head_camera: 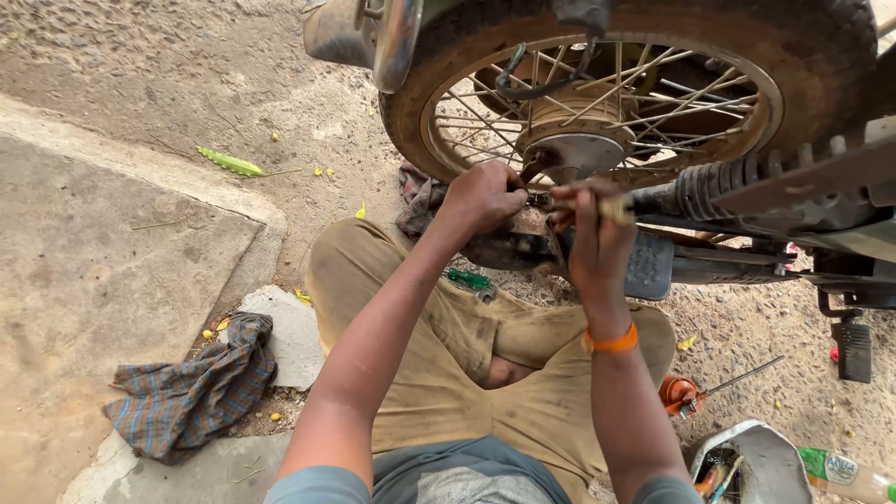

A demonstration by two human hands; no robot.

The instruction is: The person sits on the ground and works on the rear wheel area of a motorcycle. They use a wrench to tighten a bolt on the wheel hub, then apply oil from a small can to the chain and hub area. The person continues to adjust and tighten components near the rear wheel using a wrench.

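Both hands meet at the motorcycle's rear wheel hub (571, 154): left hand (483, 196) pinches a small part (unclear what) — right hand (595, 233), at its three o'clock, grips a tool handle (611, 207), apparently bracing it.

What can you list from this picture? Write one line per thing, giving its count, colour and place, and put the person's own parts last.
Motorcycle rear wheel: one, black tyre with silver spokes, top centre.
Shock spring: one, dark grey, right of the hub.
Footrest: one, black, right edge.
Checked cloth: one, blue-grey, on the ground at left.
Second cloth: one, faded checked, under the wheel.
Screwdriver: one, green handle, on the person's thigh.
Oil can: one, orange with a thin spout, ground at right.
Bottle: one, clear with a green label, bottom right.
Green leaf: one, upper left ground.
Wristband: one, orange, right wrist.
Left hand: at the hub.
Right hand: holding a light-coloured tool handle.
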